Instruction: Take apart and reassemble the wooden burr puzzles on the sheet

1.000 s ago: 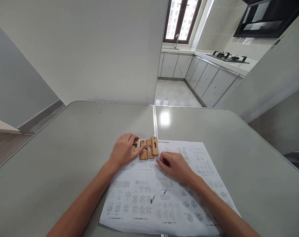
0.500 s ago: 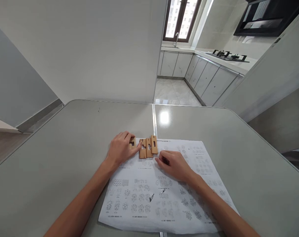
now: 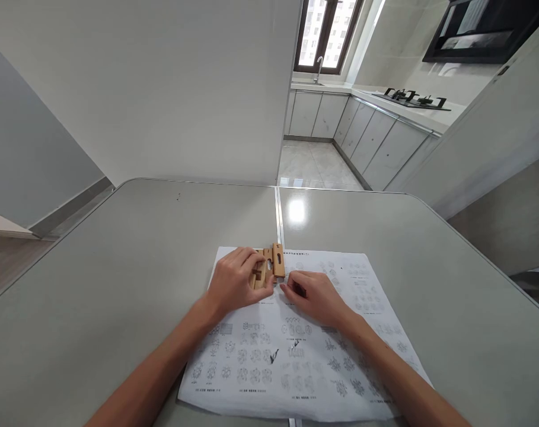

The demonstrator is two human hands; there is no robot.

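pale grey desk (image 3: 95, 284) spreads wide past both sides of the printed sheet (image 3: 309, 382), its far corners rounded, a metal seam (image 3: 278, 216) running from the far edge under the paper. from where i stand, the left hand (image 3: 236, 280) pinches a notched wooden piece (image 3: 259, 281) between thumb and fingers, near the sheet's far edge. just right of it lie a partly hidden piece (image 3: 268, 255) and a slotted piece (image 3: 276, 268) marked "2" (the one figure i can read). beside them the right hand (image 3: 313, 295) rests in a loose fist. rows of drawings carry captions too tiny to read, plus two dark ticks (image 3: 274, 356).
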